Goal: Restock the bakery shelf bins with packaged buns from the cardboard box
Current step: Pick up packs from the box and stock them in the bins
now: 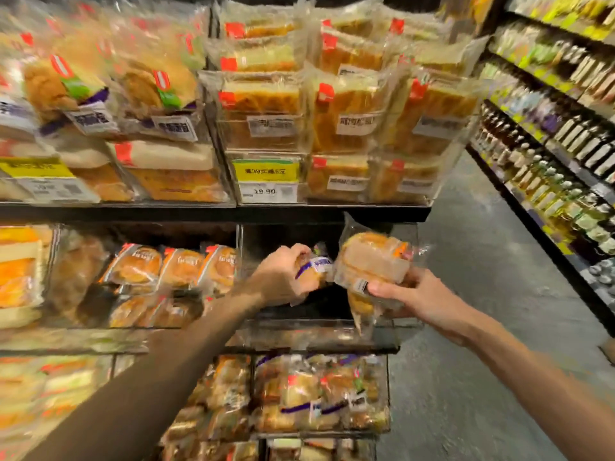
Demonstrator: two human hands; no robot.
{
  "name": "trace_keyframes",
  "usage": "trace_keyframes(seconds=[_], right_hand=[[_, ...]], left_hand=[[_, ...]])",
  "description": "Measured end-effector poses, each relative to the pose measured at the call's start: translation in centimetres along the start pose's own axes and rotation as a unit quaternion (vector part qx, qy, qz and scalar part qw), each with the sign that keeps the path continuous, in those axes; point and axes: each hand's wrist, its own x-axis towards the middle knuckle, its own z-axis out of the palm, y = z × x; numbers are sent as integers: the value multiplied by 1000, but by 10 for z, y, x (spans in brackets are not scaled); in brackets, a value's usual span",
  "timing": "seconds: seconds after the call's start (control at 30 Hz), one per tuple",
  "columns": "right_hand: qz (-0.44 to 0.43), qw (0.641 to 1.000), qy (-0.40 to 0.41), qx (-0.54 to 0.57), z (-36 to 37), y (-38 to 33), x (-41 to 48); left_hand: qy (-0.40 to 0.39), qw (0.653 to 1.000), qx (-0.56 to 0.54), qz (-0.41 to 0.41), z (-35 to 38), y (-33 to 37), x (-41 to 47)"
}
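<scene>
Left of centre, the clear bin of orange-wrapped buns (139,328) looks full. My left hand (283,274) grips a purple-banded bun packet (314,269) inside the dark middle-shelf bin (316,337), seemingly almost bare; my right hand (422,301) clasps a clear-wrapped bun pack (372,261) at its mouth. Most filling remains.

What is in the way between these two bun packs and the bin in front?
Nothing visible does. Left hand grips the left pack, right hand the right pack, both at the open mouth of the bin.
</scene>
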Motion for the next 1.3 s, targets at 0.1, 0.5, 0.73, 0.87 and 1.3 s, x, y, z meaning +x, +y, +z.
trace_keyframes(seconds=[0.1,0.5,0.73,0.87,1.3], right_hand=[[24,999,-26,-1,-2,10,16],[100,992,-60,45,8,17,45],[75,993,-12,-86,17,17,46],[21,982,-7,-187,18,14,44],[-209,903,-29,-373,30,24,54]], left_hand=[[-41,991,128,-6,21,-11,15],[-86,891,444,-37,51,-45,51],[-87,886,454,-43,55,-47,52],[-34,956,282,-69,38,-26,45],[-241,882,-340,-218,-33,28,-26]])
